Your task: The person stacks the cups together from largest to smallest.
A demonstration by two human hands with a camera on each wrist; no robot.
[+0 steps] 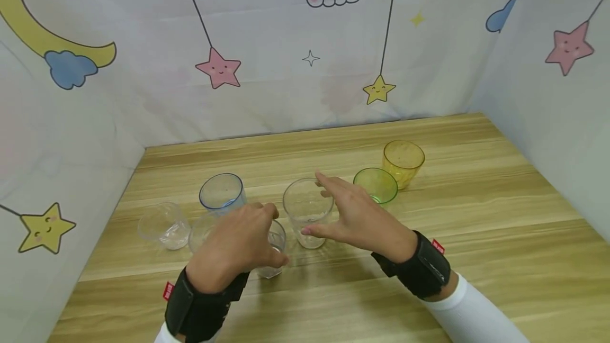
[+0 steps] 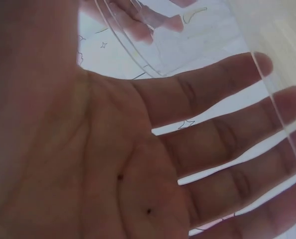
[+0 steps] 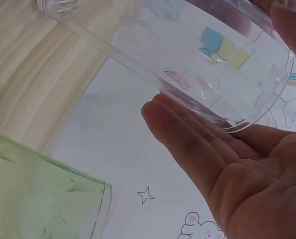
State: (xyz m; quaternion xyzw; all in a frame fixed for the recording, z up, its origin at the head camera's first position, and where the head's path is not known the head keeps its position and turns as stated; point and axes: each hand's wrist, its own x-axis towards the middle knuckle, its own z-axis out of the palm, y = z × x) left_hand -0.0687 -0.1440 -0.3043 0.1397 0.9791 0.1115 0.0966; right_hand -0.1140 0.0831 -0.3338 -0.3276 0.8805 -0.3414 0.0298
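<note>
My right hand (image 1: 364,221) is around a tall clear glass (image 1: 310,210) that stands on the table. Its thumb lies at the near side and its straight fingers at the far right side; in the right wrist view the fingers (image 3: 182,134) lie along the glass wall. My left hand (image 1: 238,245) hovers over clear glasses, its thumb before one small clear glass (image 1: 276,237). Straight, spread fingers (image 2: 207,139) show in the left wrist view, with a clear rim crossing their tips. The left hand partly hides another clear glass (image 1: 197,232).
Behind the left hand stands a blue-rimmed glass (image 1: 221,192). Far left, a clear glass (image 1: 164,226) looks tilted. A green glass (image 1: 376,184) and a yellow glass (image 1: 404,163) stand right of centre. Printed cloth (image 1: 271,99) walls the wooden table (image 1: 476,200) at back and sides.
</note>
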